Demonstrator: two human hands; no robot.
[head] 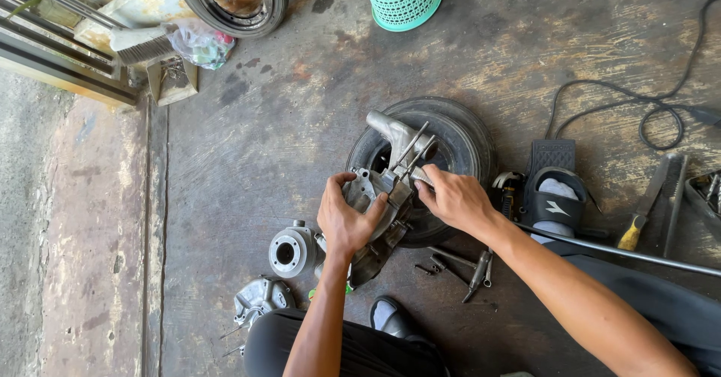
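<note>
You are gripping a grey metal engine casing point(379, 197) with your left hand point(347, 219), its fingers clenched around the casing's edge. Your right hand point(454, 198) is pinching a stud at its top. The casing is resting on a small tyre point(466, 140) under both hands.
</note>
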